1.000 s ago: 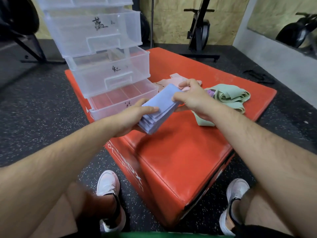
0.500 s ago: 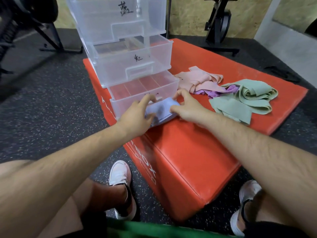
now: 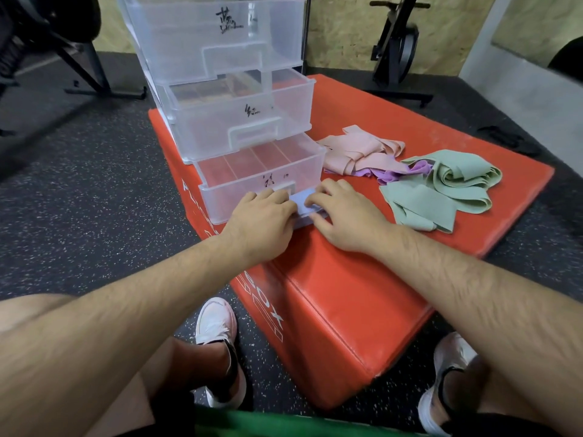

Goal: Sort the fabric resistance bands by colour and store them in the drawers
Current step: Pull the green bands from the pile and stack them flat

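Observation:
A folded stack of blue fabric bands (image 3: 303, 204) lies on the red padded box (image 3: 347, 294), right against the front of the bottom drawer (image 3: 220, 200). My left hand (image 3: 262, 222) grips its left end and my right hand (image 3: 342, 216) grips its right end, so most of the stack is hidden. The clear plastic drawer unit has three drawers pulled out in steps, with the middle drawer (image 3: 202, 127) and top drawer (image 3: 176, 42) above. Each front carries a handwritten mark. Pink bands (image 3: 362, 151), a purple band (image 3: 421, 170) and green bands (image 3: 441, 190) lie in a loose heap to the right.
The box stands on dark speckled rubber flooring (image 3: 94, 200). My two white shoes (image 3: 217, 326) sit on either side of its near corner. Exercise machine frames (image 3: 397, 48) stand behind, and a dark strap (image 3: 508, 140) lies on the floor at far right.
Both hands carried the blue stack down from mid-air to the box top in front of the bottom drawer. The view has moved closer to the drawers.

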Tool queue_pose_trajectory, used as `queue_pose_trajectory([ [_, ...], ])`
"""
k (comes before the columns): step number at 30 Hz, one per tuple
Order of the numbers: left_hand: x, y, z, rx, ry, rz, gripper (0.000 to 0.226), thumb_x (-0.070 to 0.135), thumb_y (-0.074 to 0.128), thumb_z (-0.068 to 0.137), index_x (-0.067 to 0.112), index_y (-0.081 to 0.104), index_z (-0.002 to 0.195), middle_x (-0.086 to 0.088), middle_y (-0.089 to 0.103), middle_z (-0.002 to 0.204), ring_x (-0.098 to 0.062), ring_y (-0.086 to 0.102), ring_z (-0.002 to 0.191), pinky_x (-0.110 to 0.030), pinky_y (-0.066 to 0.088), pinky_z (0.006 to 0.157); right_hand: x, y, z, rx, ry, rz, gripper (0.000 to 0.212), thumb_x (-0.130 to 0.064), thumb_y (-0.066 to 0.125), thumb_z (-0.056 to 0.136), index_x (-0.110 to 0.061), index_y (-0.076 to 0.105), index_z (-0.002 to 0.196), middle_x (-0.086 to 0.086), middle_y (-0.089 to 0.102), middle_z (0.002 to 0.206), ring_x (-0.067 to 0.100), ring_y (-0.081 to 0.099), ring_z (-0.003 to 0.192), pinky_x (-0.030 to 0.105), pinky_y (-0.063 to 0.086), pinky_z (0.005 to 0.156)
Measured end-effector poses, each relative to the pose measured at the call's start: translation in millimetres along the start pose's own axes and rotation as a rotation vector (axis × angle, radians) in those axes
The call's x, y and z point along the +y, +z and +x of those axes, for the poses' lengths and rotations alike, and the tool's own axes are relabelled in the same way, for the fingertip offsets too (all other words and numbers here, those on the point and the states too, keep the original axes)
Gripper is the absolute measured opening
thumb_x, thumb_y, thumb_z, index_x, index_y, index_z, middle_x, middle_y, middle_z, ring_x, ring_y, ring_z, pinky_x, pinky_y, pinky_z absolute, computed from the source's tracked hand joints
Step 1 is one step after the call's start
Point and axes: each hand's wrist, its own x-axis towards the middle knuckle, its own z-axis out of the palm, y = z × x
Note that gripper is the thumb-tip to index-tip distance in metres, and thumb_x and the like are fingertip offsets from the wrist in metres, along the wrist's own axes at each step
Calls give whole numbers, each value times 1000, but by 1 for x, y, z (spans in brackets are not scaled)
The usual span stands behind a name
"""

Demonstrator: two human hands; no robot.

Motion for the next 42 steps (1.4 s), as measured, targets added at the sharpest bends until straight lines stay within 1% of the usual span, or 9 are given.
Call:
queue_pose_trajectory([
  [4, 9, -5, 11, 20, 11, -7, 43, 40, 31, 84, 21, 66, 98, 1, 61, 94, -28, 56, 90, -38, 39, 74, 3, -14, -5, -3, 17, -3, 28, -32, 53, 93, -23, 63, 118, -1, 54, 114, 24, 48, 107, 45, 50, 84],
  [13, 88, -20, 87, 6, 113, -195, 48, 32, 47, 76, 20, 62, 121, -2, 62, 109, -30, 58, 104, -39, 42, 83, 60, -79, -36, 39, 266, 107, 32, -25, 54, 92, -23, 63, 123, 0, 57, 122, 22, 53, 115, 38, 46, 97],
  [18, 127, -2, 124, -180, 132, -493, 40, 22, 57, 86, 18, 60, 126, -7, 55, 124, -27, 52, 119, -38, 40, 103, 125, -112, -60, -95, 472, 85, 33, -19, 61, 90, -18, 64, 123, 0, 65, 115, 20, 60, 106, 31, 46, 93],
  [23, 147, 14, 146, -308, 53, -592, 48, 16, 58, 86, 23, 54, 133, -7, 53, 129, -25, 55, 113, -29, 42, 95, 155, -108, -68, -340, 613, 82, 69, -33, 77, 81, -18, 48, 142, 3, 57, 137, 21, 57, 119, 32, 46, 99],
  [27, 153, 21, 153, -393, -15, -753, 41, 25, 72, 84, 24, 54, 120, -4, 60, 115, -21, 62, 96, -37, 53, 85, 163, -96, -58, -433, 621, 38, 65, -38, 83, 75, -16, 55, 130, 1, 59, 113, 18, 54, 96, 29, 43, 78],
  [30, 152, 21, 160, -294, -56, -853, 26, 20, 69, 85, 22, 52, 105, 0, 63, 100, -18, 63, 85, -34, 54, 73, 166, -102, -49, -340, 588, 47, 36, -35, 77, 82, -3, 63, 92, 3, 53, 79, 20, 48, 72, 33, 36, 62],
  [33, 146, 16, 170, -157, -128, -947, 22, 12, 65, 86, 22, 51, 100, 5, 64, 88, -4, 57, 71, -18, 45, 59, 163, -113, -49, -196, 589, 218, 34, -35, 73, 86, -13, 53, 68, -2, 47, 65, 16, 43, 61, 32, 32, 57],
  [38, 143, -11, 180, 53, -96, -1062, 17, 19, 65, 89, 23, 53, 100, 1, 64, 86, -11, 59, 76, -25, 49, 64, 149, -126, -60, 151, 592, 557, 15, -24, 70, 92, -15, 65, 81, -6, 58, 73, -2, 48, 59, 14, 38, 56],
  [42, 143, -12, 177, -109, -26, -953, 42, 34, 78, 78, 20, 48, 103, 4, 56, 99, -11, 57, 80, -28, 49, 70, 156, -116, -68, 218, 636, 525, 14, -25, 70, 91, -13, 64, 86, -3, 59, 77, 9, 51, 69, 26, 42, 65],
])
